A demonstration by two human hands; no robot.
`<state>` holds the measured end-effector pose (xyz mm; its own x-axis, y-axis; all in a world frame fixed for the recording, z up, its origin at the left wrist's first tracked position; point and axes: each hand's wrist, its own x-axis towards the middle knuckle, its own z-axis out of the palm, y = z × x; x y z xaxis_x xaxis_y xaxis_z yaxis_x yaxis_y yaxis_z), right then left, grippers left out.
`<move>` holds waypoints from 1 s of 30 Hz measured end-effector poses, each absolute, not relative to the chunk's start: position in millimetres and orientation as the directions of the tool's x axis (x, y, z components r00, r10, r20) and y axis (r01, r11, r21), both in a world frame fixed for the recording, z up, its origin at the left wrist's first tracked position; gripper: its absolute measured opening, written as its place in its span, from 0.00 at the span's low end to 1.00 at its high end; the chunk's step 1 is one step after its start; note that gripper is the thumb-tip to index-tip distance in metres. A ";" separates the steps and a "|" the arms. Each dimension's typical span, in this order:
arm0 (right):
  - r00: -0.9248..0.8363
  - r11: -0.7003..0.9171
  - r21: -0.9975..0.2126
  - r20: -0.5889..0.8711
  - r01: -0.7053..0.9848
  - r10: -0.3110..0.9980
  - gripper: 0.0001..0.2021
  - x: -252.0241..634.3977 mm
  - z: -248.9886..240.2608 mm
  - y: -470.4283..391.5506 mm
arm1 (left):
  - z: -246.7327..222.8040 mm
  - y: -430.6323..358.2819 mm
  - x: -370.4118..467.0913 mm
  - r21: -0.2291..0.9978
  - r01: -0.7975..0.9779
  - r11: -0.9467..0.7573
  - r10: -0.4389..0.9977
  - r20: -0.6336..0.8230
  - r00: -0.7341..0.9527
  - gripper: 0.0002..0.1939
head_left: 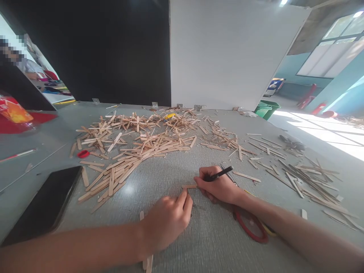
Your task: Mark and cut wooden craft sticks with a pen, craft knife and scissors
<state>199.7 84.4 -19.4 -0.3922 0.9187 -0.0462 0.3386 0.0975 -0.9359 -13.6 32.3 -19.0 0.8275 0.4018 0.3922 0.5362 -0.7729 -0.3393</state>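
Observation:
A short wooden craft stick [190,186] lies between my two hands near the middle of the table. My left hand [170,216] is closed, its fingertips on the stick's left end. Wrapped round a black pen [223,173], my right hand [217,185] rests at the stick's right end; the pen's tip is hidden behind the fingers. Scissors with a red handle [251,231] lie partly under my right wrist. More craft sticks [142,216] show beside and below my left wrist, partly covered by it.
A big heap of craft sticks [159,144] spreads ahead, with thin split strips [313,184] at right. A black phone-like slab [47,203] lies at left, near a red ring-shaped cap [83,154]. Black and white panels [227,53] stand behind. A person sits far left.

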 end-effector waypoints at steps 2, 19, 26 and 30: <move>-0.392 0.097 -0.937 -0.046 0.337 0.919 0.15 199.9 -20.0 84.3 | -19.4 31.8 -13.9 -0.343 0.540 -0.769 0.403 0.397 0.825 0.24; -0.397 0.115 -0.935 -0.030 0.336 0.917 0.16 199.0 -17.7 83.0 | -20.2 32.6 -14.2 -0.346 0.547 -0.763 0.399 0.414 0.818 0.24; -0.402 0.120 -0.936 -0.025 0.331 0.915 0.16 199.5 -17.0 84.5 | -20.9 33.7 -14.1 -0.333 0.552 -0.764 0.413 0.405 0.816 0.23; -0.406 0.113 -0.940 -0.030 0.323 0.913 0.17 199.1 -14.6 83.8 | -21.1 33.2 -13.8 -0.333 0.550 -0.766 0.407 0.410 0.816 0.24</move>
